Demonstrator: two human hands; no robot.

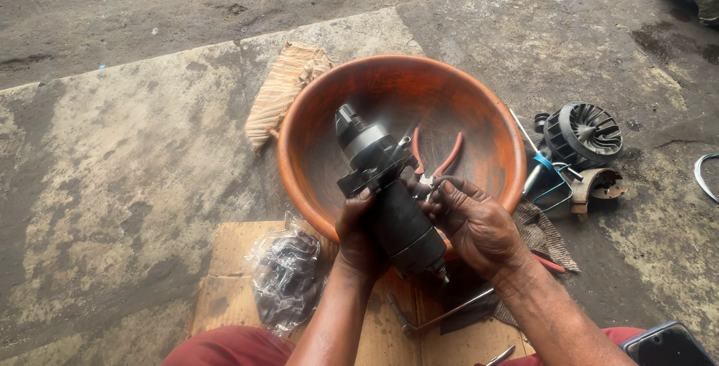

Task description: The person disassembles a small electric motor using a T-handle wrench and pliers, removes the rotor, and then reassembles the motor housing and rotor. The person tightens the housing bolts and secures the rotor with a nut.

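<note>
Over the near rim of the orange bowl (479, 123), both hands hold a black motor (389, 190). The left hand (358, 233) wraps its body with fingers closed; the right hand (473, 224) pinches its side beside red-handled pliers (434, 158) lying in the bowl.

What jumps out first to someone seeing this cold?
The big orange basin at centre frame on the stained concrete floor, with red-handled pliers lying inside it. Over its near rim, the left hand and right hand grip a dark cylindrical motor unit, tilted with its grey end toward the basin. To the right of the basin sits a black finned fan wheel among loose parts.
</note>
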